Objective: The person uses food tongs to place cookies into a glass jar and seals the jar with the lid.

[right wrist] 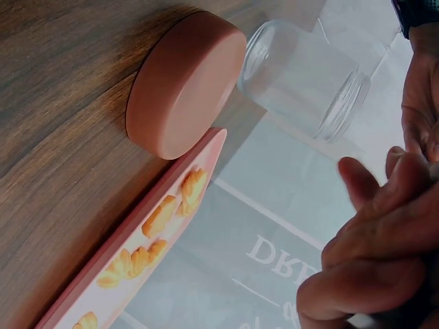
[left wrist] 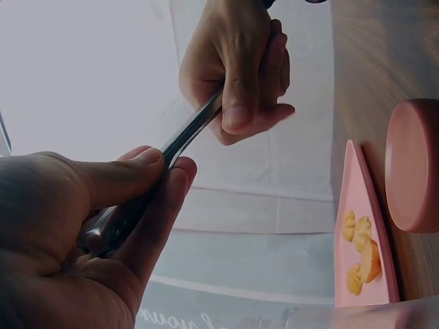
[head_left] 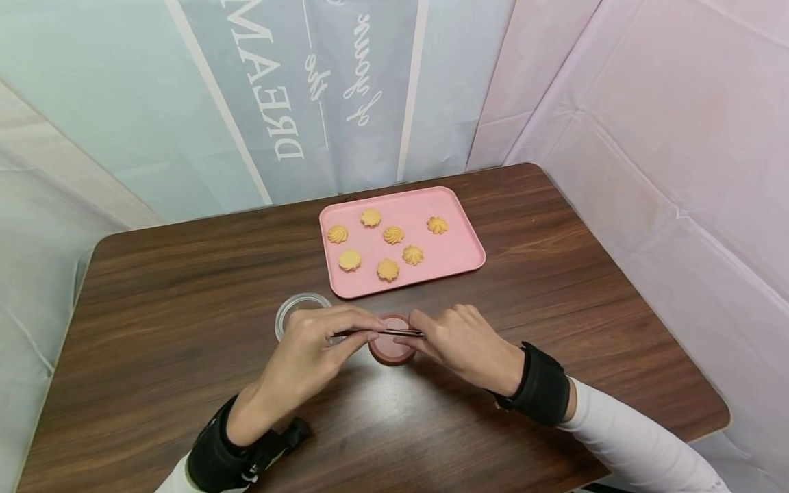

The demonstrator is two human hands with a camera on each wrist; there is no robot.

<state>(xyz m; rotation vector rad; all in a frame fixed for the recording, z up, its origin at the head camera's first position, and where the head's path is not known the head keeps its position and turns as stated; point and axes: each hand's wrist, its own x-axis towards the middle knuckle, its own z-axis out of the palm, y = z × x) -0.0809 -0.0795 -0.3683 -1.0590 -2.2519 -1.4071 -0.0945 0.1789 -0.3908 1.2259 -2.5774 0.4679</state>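
Both hands meet low over the wooden table [head_left: 185, 287] and share a thin metal pair of tweezers [head_left: 385, 333]. My left hand [head_left: 364, 330] pinches one end between thumb and forefinger. My right hand [head_left: 420, 330] pinches the other end. In the left wrist view the tweezers [left wrist: 188, 133] run from my left hand [left wrist: 161, 168] up to my right hand [left wrist: 240, 110]. Right under them a round pink lid [head_left: 390, 352] lies on the table. A clear glass jar [head_left: 294, 308] stands just left of the lid, partly hidden by my left hand.
A pink tray [head_left: 459, 253] with several piped yellow cookies [head_left: 392, 235] lies behind the hands at the table's middle. The right wrist view shows the lid [right wrist: 182, 86], the jar [right wrist: 302, 75] and the tray's rim [right wrist: 103, 257]. Draped sheets wall the table in behind and at both sides.
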